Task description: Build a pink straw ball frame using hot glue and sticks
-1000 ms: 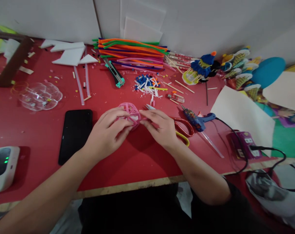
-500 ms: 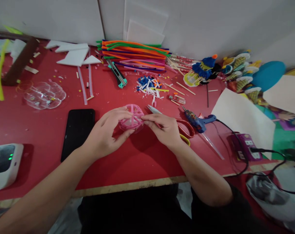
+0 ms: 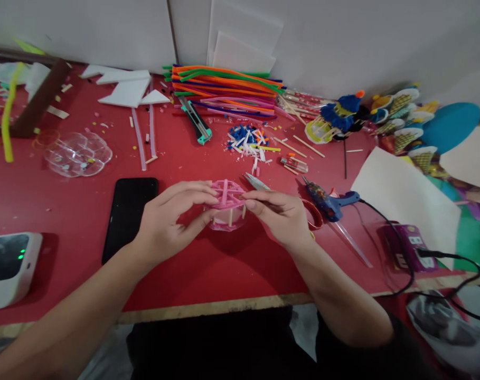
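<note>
Between my hands is a small round craft frame (image 3: 225, 194) with a pink spoked top, pale stick posts and a pink-edged base. My left hand (image 3: 174, 216) grips its left side, fingers on the top rim and thumb lower down. My right hand (image 3: 281, 216) pinches the right edge of the top with thumb and forefinger. Scissors (image 3: 256, 182) lie just beyond and partly under my right hand, with a red handle (image 3: 313, 214) showing. A black phone (image 3: 123, 211) lies beside my left hand.
A glue gun (image 3: 327, 200) rests at right, its cord running to a purple socket box (image 3: 408, 245). Farther back are a cutter knife (image 3: 196, 120), pipe cleaners (image 3: 224, 82), scraps (image 3: 247, 140) and a clear flower-shaped tray (image 3: 79, 154). A white device (image 3: 12, 269) stands at left.
The craft frame has tilted, so its stick posts and base now show below the pink top. Both hands still hold it. The whole view has shifted slightly.
</note>
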The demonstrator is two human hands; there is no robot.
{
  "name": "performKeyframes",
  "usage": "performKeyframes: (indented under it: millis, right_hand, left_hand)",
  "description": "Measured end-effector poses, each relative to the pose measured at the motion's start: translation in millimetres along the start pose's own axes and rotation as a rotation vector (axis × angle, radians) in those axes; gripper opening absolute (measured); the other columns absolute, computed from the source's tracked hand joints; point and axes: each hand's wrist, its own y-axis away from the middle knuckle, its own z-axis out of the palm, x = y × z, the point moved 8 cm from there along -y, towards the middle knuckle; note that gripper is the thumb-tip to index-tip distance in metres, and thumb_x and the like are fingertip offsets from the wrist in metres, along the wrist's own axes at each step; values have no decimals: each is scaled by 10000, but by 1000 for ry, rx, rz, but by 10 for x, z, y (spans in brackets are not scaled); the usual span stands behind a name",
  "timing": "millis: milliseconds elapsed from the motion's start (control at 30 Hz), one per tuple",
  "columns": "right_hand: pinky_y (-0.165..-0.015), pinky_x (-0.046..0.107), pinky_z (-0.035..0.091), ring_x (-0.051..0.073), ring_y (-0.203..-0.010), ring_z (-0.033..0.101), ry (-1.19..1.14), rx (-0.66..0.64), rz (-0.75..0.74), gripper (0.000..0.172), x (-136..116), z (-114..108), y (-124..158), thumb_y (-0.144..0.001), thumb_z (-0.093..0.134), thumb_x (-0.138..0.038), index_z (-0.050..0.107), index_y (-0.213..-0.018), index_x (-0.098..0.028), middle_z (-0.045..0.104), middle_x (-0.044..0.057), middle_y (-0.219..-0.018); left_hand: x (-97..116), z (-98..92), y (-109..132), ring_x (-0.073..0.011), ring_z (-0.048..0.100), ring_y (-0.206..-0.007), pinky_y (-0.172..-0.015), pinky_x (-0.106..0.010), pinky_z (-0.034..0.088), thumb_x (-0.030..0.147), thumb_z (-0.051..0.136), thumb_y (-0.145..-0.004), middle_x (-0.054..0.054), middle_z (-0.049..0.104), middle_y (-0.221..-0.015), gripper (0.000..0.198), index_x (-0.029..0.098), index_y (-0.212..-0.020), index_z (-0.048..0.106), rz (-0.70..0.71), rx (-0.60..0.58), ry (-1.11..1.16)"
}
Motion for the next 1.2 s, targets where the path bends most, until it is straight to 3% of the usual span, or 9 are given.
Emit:
performKeyframes:
  millis: [300,433,533,600,667,733,833,967,1200]
  right_hand:
    - [-675,318,642,181,-762,761,29,-1,25,131,-39,-2,10,-875,760,-380,835,-929,-287,818,5,-866]
    - [-700,314,645,179,-784,769,12,13,-4,96,-47,-12,5,-872,764,-311,834,-936,-297,822,-7,-878]
    - [-726,311,647,177,-805,775,24,26,-28,112,-37,-28,-1,-876,755,-268,830,-952,-301,823,-13,-890]
    - [-733,304,648,172,-797,776,50,26,-62,124,-37,-29,-4,-882,746,-245,828,-958,-298,822,-14,-886]
    - [-746,300,651,167,-784,778,91,23,-120,127,-51,-19,-6,-890,737,-232,825,-960,-290,822,-12,-878]
    - [-793,309,657,170,-794,785,138,16,-198,122,-74,4,-5,-897,731,-223,820,-962,-277,826,-7,-886]
    - [-830,309,660,172,-810,793,216,-13,-327,130,-120,65,12,-910,715,-195,807,-978,-256,829,2,-896]
    - [-773,276,662,171,-818,798,333,-85,-477,154,-198,176,71,-944,662,-170,791,-993,-238,829,13,-903]
    - [-810,285,663,179,-842,803,433,-101,-532,183,-209,181,92,-979,609,-204,784,-1012,-245,832,9,-917]
  left_hand:
    - [-30,19,15,-208,756,-1083,-1000,-340,598,175,701,-918,-62,805,-1075,96,222,-994,735,9,-9,52]
    - [-89,1,33,-226,747,-1103,-1023,-351,576,218,742,-888,-66,805,-1105,164,234,-1050,759,-94,6,134]
    - [-253,-37,82,-221,739,-1116,-1034,-334,562,291,726,-909,-71,795,-1161,222,248,-1122,774,-298,104,373]
    - [-399,-26,135,-217,746,-1105,-1033,-334,568,385,669,-954,-70,804,-1132,215,254,-1055,806,-453,199,680]
    - [-522,9,181,-224,767,-1032,-1005,-345,592,450,739,-891,-70,822,-1029,238,233,-935,827,-586,292,969]
    - [-588,10,194,-211,774,-949,-959,-327,611,424,835,-795,-60,818,-926,228,203,-851,826,-660,366,1108]
    - [-606,14,177,-165,758,-846,-854,-275,627,381,921,-686,-35,792,-837,243,188,-783,809,-724,412,1199]
    - [-684,39,221,-119,728,-745,-729,-218,617,271,1009,-508,22,738,-738,332,181,-659,728,-834,528,1276]
    - [-976,-10,296,-77,677,-609,-559,-150,537,244,1005,-499,38,708,-640,347,165,-658,707,-885,616,1180]
